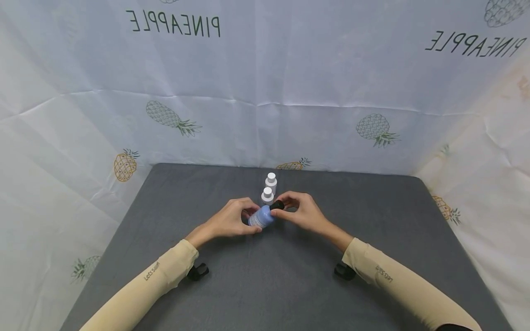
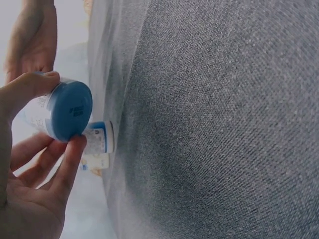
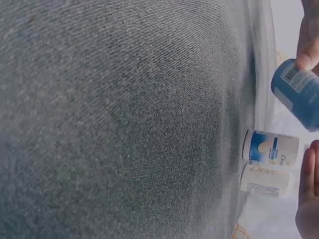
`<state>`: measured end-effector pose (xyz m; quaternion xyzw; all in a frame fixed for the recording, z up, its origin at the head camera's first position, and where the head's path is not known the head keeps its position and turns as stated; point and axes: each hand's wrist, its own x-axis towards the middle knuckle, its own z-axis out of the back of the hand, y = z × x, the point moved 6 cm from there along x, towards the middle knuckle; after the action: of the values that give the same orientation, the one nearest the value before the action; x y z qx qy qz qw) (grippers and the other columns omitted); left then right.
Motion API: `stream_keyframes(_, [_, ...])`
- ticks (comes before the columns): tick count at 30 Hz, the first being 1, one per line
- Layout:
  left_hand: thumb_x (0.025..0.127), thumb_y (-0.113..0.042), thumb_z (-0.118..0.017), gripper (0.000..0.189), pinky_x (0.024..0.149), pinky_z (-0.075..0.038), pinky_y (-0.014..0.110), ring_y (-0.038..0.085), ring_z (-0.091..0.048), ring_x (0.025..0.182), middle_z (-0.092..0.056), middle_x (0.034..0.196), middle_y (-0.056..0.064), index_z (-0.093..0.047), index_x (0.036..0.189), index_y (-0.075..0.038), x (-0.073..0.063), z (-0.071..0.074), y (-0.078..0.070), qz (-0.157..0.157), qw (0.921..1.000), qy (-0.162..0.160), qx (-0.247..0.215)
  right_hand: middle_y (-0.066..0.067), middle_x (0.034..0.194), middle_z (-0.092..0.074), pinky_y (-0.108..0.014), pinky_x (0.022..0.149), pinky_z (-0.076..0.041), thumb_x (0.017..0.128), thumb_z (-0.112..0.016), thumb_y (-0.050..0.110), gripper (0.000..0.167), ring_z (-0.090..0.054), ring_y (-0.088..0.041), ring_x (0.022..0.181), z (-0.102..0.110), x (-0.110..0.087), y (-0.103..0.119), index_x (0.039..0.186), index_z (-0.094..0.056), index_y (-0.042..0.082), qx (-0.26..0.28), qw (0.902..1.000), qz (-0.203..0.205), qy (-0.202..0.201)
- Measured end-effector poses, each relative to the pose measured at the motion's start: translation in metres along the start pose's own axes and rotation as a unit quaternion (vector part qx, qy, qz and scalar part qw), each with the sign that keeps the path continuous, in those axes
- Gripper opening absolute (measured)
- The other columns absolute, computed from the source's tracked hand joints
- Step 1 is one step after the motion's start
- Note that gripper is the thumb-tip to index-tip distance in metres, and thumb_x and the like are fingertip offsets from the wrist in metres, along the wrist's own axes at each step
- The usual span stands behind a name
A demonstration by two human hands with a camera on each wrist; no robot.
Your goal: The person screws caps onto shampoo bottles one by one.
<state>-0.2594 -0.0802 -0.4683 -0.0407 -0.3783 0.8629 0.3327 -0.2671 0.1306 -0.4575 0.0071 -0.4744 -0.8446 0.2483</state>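
Observation:
A small blue bottle (image 1: 261, 218) with a black cap (image 1: 276, 205) is held tilted above the grey table, its cap end pointing to the right. My left hand (image 1: 233, 218) grips the bottle's body near its base, thumb on one side and fingers on the other. In the left wrist view the blue bottom (image 2: 73, 110) faces the camera. My right hand (image 1: 304, 210) pinches the black cap between thumb and fingers. Just behind the hands, two white-capped Dove bottles stand upright: a white and blue one (image 3: 273, 148) and a cream-white one (image 3: 266, 180).
The dark grey table (image 1: 265, 285) runs back to a pale hanging cloth (image 1: 256, 133) printed with pineapples, which also drapes at both sides. Black wrist straps (image 1: 198, 272) show beneath the beige sleeves (image 1: 397, 280).

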Motion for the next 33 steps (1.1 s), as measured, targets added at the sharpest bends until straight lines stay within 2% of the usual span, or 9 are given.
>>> stream_keyframes(7, [0.083,-0.022,-0.094,0.043,0.085,-0.066,0.027,0.008,-0.07,0.093,-0.075,0.106,0.004,-0.078,0.119,-0.005,-0.0006,-0.0011,-0.0005,-0.007,0.9999,-0.007,-0.008,-0.006,0.101,-0.078,-0.029,0.082,-0.065,0.09,-0.09,0.025,0.025,-0.075,-0.013,0.09,-0.0011,0.0002,0.0009,0.107,-0.078,0.011,-0.019,0.9994,-0.003,-0.03])
stream_keyframes(14, [0.083,-0.023,-0.094,0.042,0.086,-0.067,0.029,0.008,-0.07,0.094,-0.075,0.106,0.003,-0.078,0.118,-0.005,0.0005,-0.0027,0.0001,0.001,0.9999,-0.005,-0.01,-0.004,0.097,-0.079,-0.042,0.08,-0.066,0.09,-0.091,0.026,0.025,-0.074,-0.012,0.086,-0.0015,0.0003,0.0005,0.105,-0.077,0.012,-0.028,0.9989,0.006,-0.038])
stream_keyframes(18, [0.082,-0.023,-0.094,0.043,0.086,-0.067,0.028,0.008,-0.071,0.094,-0.076,0.107,0.003,-0.078,0.118,-0.005,0.0016,-0.0025,-0.0006,-0.001,0.9999,-0.007,-0.011,-0.004,0.098,-0.079,-0.042,0.081,-0.066,0.09,-0.09,0.026,0.025,-0.075,-0.013,0.087,-0.001,0.0005,0.0006,0.105,-0.077,0.012,-0.027,0.999,0.0,-0.036])
stream_keyframes(24, [0.083,-0.022,-0.094,0.043,0.086,-0.066,0.025,0.009,-0.072,0.094,-0.077,0.108,0.004,-0.078,0.119,-0.006,0.002,-0.0035,0.0003,-0.004,0.9999,-0.006,-0.01,-0.006,0.108,-0.08,-0.045,0.091,-0.067,0.091,-0.09,0.028,0.033,-0.078,-0.02,0.099,-0.0018,0.0005,0.0007,0.115,-0.077,0.009,-0.023,0.9996,-0.008,-0.016])
stream_keyframes(26, [0.083,-0.023,-0.094,0.043,0.086,-0.065,0.024,0.009,-0.072,0.094,-0.077,0.108,0.004,-0.078,0.119,-0.006,0.0016,-0.0035,0.0002,-0.006,0.9999,-0.006,-0.009,-0.007,0.115,-0.079,-0.042,0.098,-0.066,0.092,-0.089,0.027,0.037,-0.077,-0.021,0.107,-0.0018,0.0003,-0.0004,0.121,-0.076,0.008,-0.005,1.0,-0.001,-0.003])
stream_keyframes(29, [0.083,-0.023,-0.094,0.043,0.086,-0.065,0.024,0.009,-0.072,0.094,-0.077,0.108,0.005,-0.078,0.118,-0.006,0.0005,-0.0024,-0.0001,-0.008,0.9999,-0.008,-0.011,-0.014,0.13,-0.076,-0.033,0.109,-0.061,0.096,-0.084,0.019,0.042,-0.073,-0.017,0.122,-0.0008,0.0002,-0.0022,0.133,-0.072,0.004,0.066,0.9973,0.02,0.026])
stream_keyframes(31, [0.083,-0.023,-0.094,0.043,0.086,-0.065,0.024,0.009,-0.072,0.094,-0.077,0.108,0.005,-0.078,0.118,-0.006,-0.0002,-0.0015,0.0,-0.006,0.9999,-0.009,-0.013,-0.023,0.138,-0.071,-0.026,0.113,-0.058,0.098,-0.081,0.01,0.045,-0.07,-0.012,0.128,0.0005,0.0006,-0.0032,0.139,-0.068,-0.001,0.135,0.9892,0.035,0.047])
stream_keyframes(33, [0.083,-0.023,-0.094,0.043,0.086,-0.065,0.024,0.009,-0.072,0.095,-0.077,0.108,0.005,-0.078,0.119,-0.006,-0.0004,-0.0008,0.0007,-0.002,0.9999,-0.008,-0.014,-0.033,0.144,-0.065,-0.023,0.115,-0.055,0.097,-0.078,0.0,0.048,-0.068,-0.007,0.132,0.0019,0.0012,-0.004,0.143,-0.063,-0.009,0.202,0.9759,0.048,0.068])
